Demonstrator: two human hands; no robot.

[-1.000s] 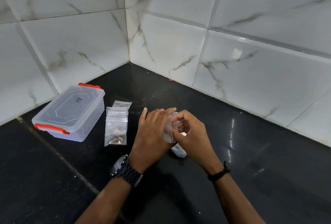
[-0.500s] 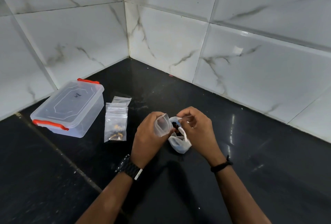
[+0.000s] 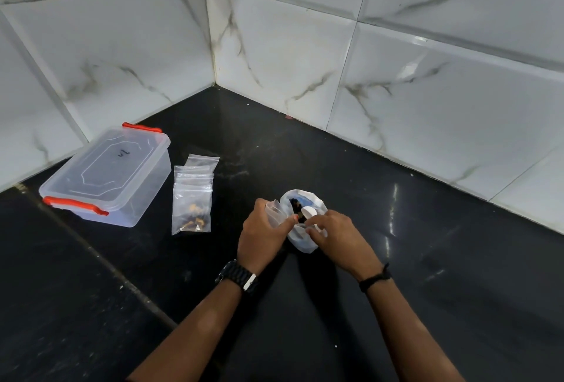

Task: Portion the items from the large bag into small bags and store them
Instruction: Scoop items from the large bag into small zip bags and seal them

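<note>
The large white plastic bag (image 3: pixel 308 198) sits open on the black counter (image 3: pixel 305 143), dark small items visible inside it. My left hand (image 3: pixel 262 235) holds a small clear bag (image 3: pixel 272 212) at the large bag's left rim. My right hand (image 3: pixel 338 238) is at the large bag's near edge, fingertips in its mouth next to a white piece (image 3: pixel 308 212); what it pinches is hard to tell. A pile of small clear zip bags (image 3: pixel 192 195) lies to the left, the front one holding brownish pieces.
A clear plastic storage box (image 3: pixel 103 174) with orange clips and its lid shut stands at the left by the wall. White marble-look tiles (image 3: pixel 396 101) enclose the counter's corner at the back and both sides.
Both hands dropped lower over the counter. The large bag now stands wide open with its contents showing, and my right hand's fingers have gone to its mouth.
</note>
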